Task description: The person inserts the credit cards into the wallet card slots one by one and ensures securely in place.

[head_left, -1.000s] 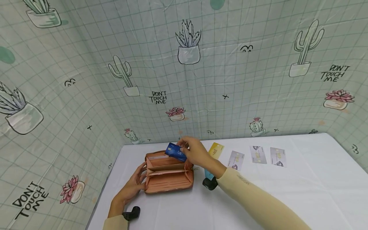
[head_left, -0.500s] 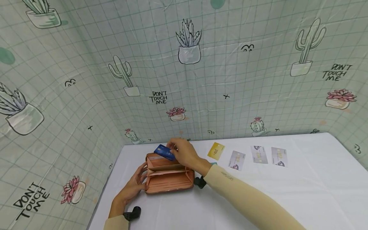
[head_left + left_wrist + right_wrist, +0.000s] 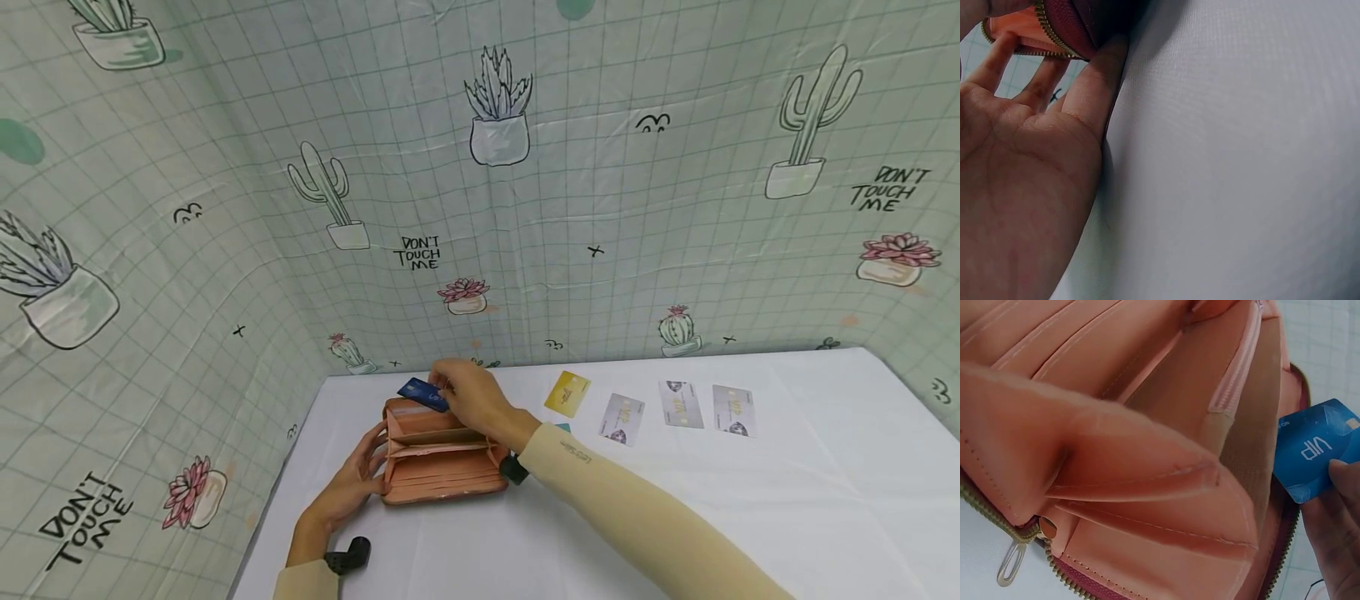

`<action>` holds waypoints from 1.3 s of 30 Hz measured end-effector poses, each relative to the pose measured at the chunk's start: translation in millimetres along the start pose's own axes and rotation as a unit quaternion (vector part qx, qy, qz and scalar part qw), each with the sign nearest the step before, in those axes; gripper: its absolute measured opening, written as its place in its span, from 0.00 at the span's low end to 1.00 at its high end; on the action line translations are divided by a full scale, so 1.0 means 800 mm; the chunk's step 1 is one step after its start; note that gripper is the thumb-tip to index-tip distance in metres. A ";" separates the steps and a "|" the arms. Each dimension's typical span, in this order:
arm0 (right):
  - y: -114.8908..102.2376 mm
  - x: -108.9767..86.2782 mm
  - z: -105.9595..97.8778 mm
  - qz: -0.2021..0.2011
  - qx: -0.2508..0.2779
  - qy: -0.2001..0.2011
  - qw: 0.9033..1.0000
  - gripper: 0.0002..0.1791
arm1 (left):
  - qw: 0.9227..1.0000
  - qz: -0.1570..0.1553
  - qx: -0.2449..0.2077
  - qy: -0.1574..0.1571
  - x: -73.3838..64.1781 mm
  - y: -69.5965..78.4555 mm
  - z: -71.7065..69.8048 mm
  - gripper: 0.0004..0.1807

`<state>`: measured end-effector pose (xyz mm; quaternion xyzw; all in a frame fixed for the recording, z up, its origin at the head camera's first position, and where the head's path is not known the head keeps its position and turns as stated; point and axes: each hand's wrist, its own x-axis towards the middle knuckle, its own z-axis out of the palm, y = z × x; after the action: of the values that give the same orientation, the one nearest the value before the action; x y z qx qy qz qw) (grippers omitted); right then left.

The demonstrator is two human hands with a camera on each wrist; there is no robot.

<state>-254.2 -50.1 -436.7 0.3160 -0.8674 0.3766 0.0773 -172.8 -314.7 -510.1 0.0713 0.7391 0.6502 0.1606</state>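
An unzipped orange-pink wallet (image 3: 447,477) stands spread on the table, its compartments facing up. My left hand (image 3: 351,485) holds its left end, thumb at the front corner and fingers along the side; the left wrist view shows those fingers against the zipped edge (image 3: 1047,37). Between thumb and fingers my right hand (image 3: 477,402) pinches a blue VIP card (image 3: 422,393) over the wallet's rear. In the right wrist view the card (image 3: 1313,450) overlaps the rear rim, beside the back compartment. A zippered divider (image 3: 1238,359) runs along the wallet's middle.
To the right lie a yellow card (image 3: 567,393) and several silver VIP cards (image 3: 622,419). A light-blue card (image 3: 563,427) is mostly hidden by the right forearm. The white table (image 3: 675,492) meets a patterned cloth backdrop (image 3: 517,308) behind.
My right hand has carried the blue card left along the wallet's rear, a bit further in the last half second. The yellow card has come into clearer view. My left hand stays on the wallet.
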 end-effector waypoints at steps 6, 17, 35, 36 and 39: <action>0.001 0.004 0.008 -0.011 -0.038 -0.016 0.999 0.10 | 1.000 -0.012 0.010 0.006 -0.001 0.000 0.001 0.61; -0.002 0.011 0.010 -0.039 -0.081 -0.031 0.995 0.08 | 1.000 -0.007 -0.005 -0.004 0.000 0.002 0.000 0.62; -0.011 0.026 0.016 -0.062 -0.184 -0.092 0.977 0.11 | 1.000 -0.014 0.002 0.005 0.000 0.003 0.001 0.61; -0.012 0.026 0.016 -0.062 -0.190 -0.095 0.975 0.11 | 1.000 -0.013 0.001 0.006 0.000 0.002 0.001 0.61; -0.015 0.027 0.016 -0.070 -0.204 -0.102 0.971 0.12 | 1.000 -0.014 -0.002 0.003 0.001 0.002 0.001 0.61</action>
<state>-262.5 -75.7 -430.0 0.3900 -0.9050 0.1513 0.0774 -173.1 -313.7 -508.7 0.0591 0.7394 0.6494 0.1676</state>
